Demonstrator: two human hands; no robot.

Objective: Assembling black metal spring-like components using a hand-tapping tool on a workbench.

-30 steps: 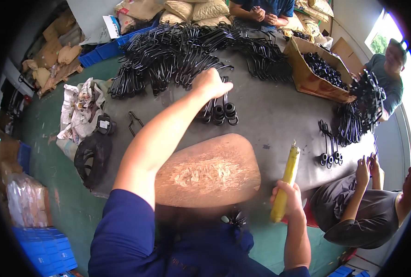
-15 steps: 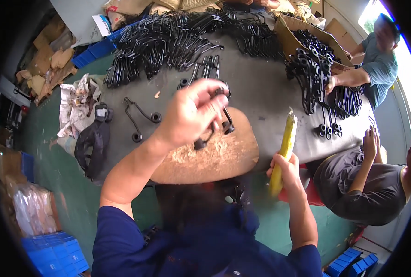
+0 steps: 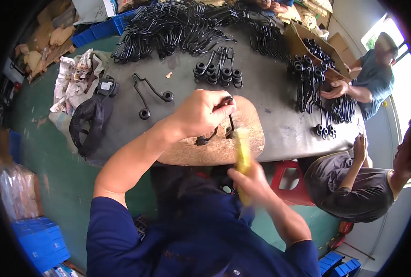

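Observation:
My left hand point(image 3: 200, 113) is closed round the bent top of a black metal rod point(image 3: 232, 121). The rod's two ends, each with a black rubber bushing, point down at the worn wooden board point(image 3: 187, 154); one bushing point(image 3: 201, 140) shows below my fingers. In my right hand point(image 3: 254, 181) is a thick yellow stick point(image 3: 243, 152), held upright and smeared by motion. Its upper end is beside the rod's right bushing; whether they touch I cannot tell.
One bent rod with bushings point(image 3: 144, 92) lies left on the grey table point(image 3: 182, 83). Several bushed rods point(image 3: 219, 69) stand in a row behind the board, before a large rod pile point(image 3: 168, 32). Two people are at the right, near a cardboard box point(image 3: 298, 34) and red stool point(image 3: 286, 184).
My right hand has swung the yellow stick left, over to the board's front edge and near the rod. My left hand has lowered the rod toward the board. The view has shifted slightly.

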